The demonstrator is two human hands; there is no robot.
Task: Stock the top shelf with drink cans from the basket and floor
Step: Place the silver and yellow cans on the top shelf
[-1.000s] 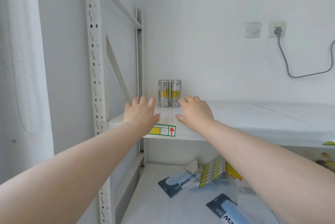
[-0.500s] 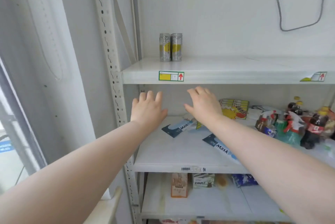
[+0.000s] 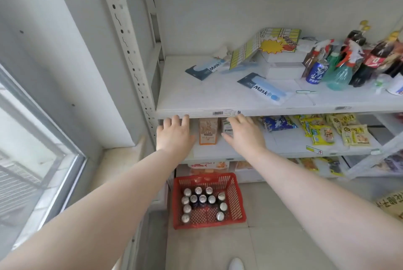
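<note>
Both hands are empty with fingers loosely spread: your left hand (image 3: pixel 174 136) and right hand (image 3: pixel 245 136) sit mid-frame. The cans (image 3: pixel 202 201) stand upright in the red basket (image 3: pixel 209 221) at lower centre, straight below and between them, so I'd say either hand's about equally close.

Middle shelf (image 3: pixel 196 99), centre of frame: left Mask pack (image 3: pixel 206 69); front Mask pack (image 3: pixel 265 90) near the shelf edge; yellow price-label sheet (image 3: pixel 246 51) tented behind them; stacked white boxes (image 3: pixel 283 70).
Right edge: blue Pepsi can (image 3: pixel 316 71), green spray bottle (image 3: pixel 340 75), cola bottles (image 3: pixel 379 58) (crowded together, several overlapping).
Shelf below: orange carton (image 3: pixel 208 131), blue snack packet (image 3: pixel 278 123), yellow snack packets (image 3: pixel 340 132).
Left of frame: window (image 3: pixel 28 160).
Lower right corner: cardboard box (image 3: pixel 392 204).
</note>
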